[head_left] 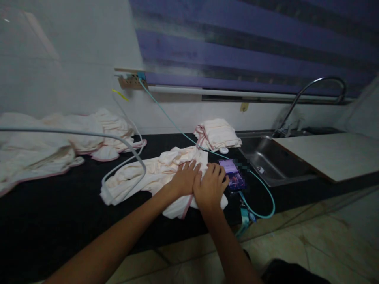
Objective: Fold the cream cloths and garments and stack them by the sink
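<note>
A cream-white cloth [158, 167] with pink edging lies crumpled on the black countertop [124, 232]. My left hand [188, 179] rests flat on its right part, fingers stretched out and pointing away from me. Close beside it, the thumb side touching or nearly touching, my right hand [210, 183] also lies on the cloth, with fingers apart and slightly bent. Both palms face down, hiding the fabric beneath them. Just right of my right hand is a phone [232, 175] with its screen lit, plugged into a teal cable [271, 193].
Behind the cloth sits a folded stack of similar cloths [220, 132]. More loose cloths [89, 134] are heaped at left. A grey cable [118, 138] loops over the work area. A power strip [133, 81] is on the wall. At right are a sink [266, 157], faucet [293, 104] and pale board [334, 152].
</note>
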